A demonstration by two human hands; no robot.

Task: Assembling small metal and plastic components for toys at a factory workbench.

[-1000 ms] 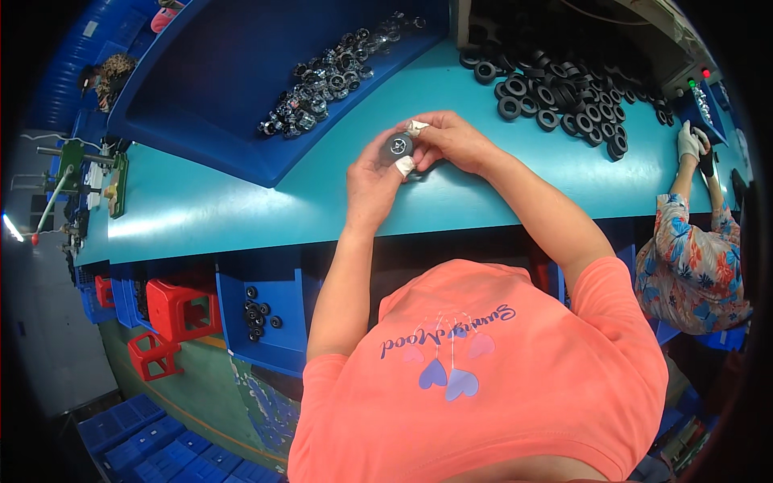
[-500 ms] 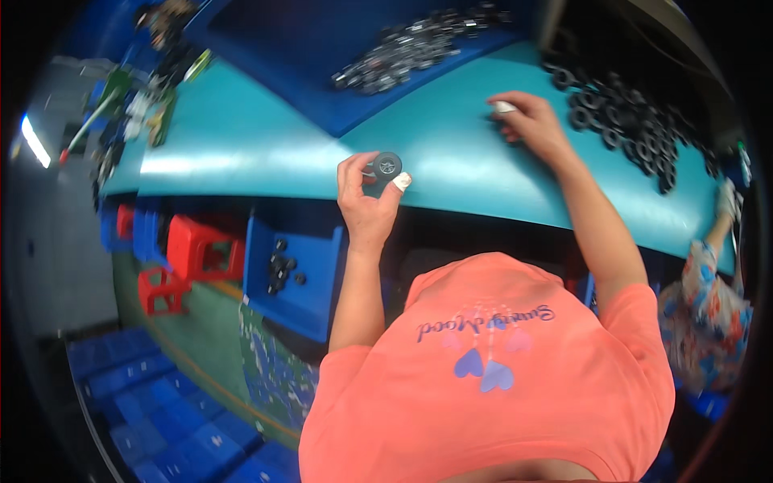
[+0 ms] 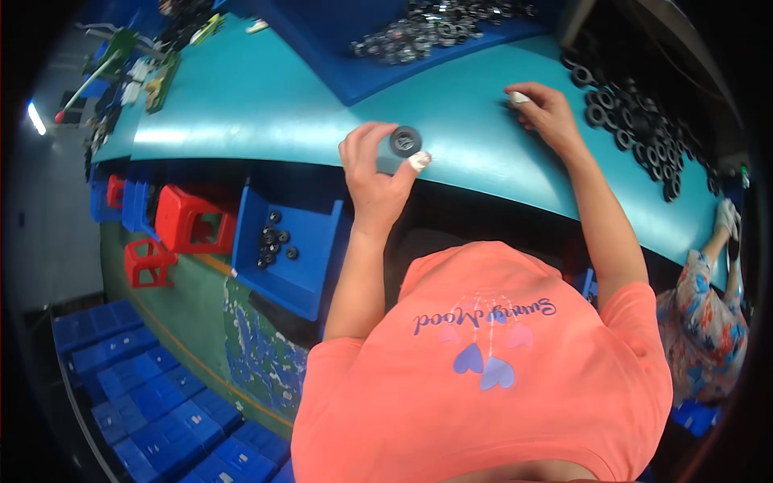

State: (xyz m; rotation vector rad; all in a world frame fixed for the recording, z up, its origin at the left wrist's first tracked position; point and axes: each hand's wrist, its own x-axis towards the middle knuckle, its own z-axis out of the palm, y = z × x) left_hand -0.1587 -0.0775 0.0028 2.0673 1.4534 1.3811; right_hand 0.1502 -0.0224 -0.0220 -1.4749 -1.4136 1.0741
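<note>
The hands have parted: a second ago both met around one black wheel [image 3: 405,142], and now the left hand [image 3: 370,171] alone has it, with the right hand [image 3: 549,119] well apart. The wheel is near the closest corner of the large blue tray [image 3: 322,47], on the person's side of it and slightly to the right. The left grip pinches it by the rim between fingers and a white-wrapped thumb, hub face up. The right hand is right of the tray's corner, over the bench [image 3: 241,88], fingers curled toward its wrapped thumb; whether that grip contains anything, I cannot tell.

Shiny hubs [image 3: 435,34] lie in the tray; right of it, black tyres [image 3: 640,121] spread across the bench. Below and left of the tray's corner, a smaller blue bin [image 3: 302,283] holds loose wheels [image 3: 270,236]. The parting suggests that two-handed work on this wheel has let up.
</note>
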